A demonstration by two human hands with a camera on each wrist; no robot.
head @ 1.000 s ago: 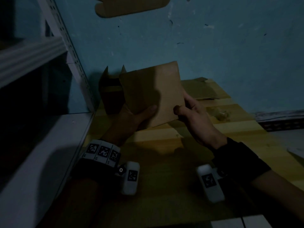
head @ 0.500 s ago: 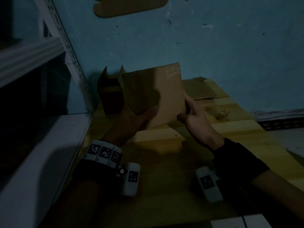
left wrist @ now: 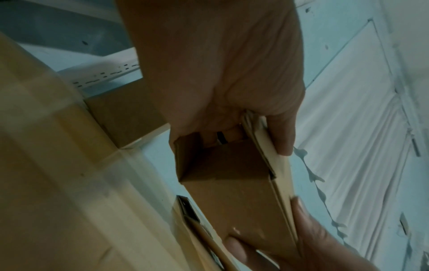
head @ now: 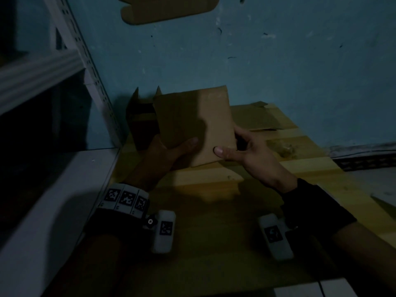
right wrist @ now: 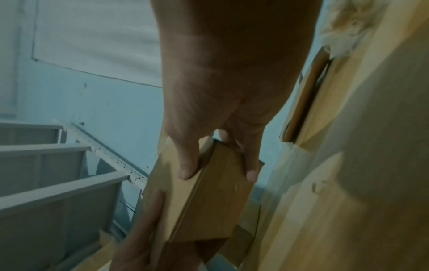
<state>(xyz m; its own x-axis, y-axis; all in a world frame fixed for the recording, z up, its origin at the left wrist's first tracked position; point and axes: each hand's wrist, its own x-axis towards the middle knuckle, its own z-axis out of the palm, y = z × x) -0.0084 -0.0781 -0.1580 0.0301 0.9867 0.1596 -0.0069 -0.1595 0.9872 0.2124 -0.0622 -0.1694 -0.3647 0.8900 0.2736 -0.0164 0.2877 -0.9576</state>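
- Standing at the far left, white metal shelving [head: 42, 67] is edging the scene, and just beside it an open carton [head: 141, 118] is sitting upright on the wooden table [head: 214, 232], against the blue wall.
- Coming in next, the left hand [head: 162, 153] is gripping the cardboard box [head: 192, 125] at its lower left corner, with the thumb lying across the front panel and the fingers curling round behind.
- That box is hanging upright in the air above the table, in front of the open carton and between the two hands. The left wrist view is showing it as a hollow, part-opened sleeve [left wrist: 232, 183].
- Over on its right edge, the right hand [head: 252, 153] is pinching the lower corner, thumb pressing the front and fingers wrapping the back.
- This one is looking light and dry, so it should not be slipping. The panels are looking stiff but likely to hinge freely at the creases, and thin enough to dent under a hard squeeze. Holding it by the opposite creased edges is looking like the safest grip.
- Lying flat at the far right, more cardboard sheets [head: 263, 118] are waiting on the table by the wall.
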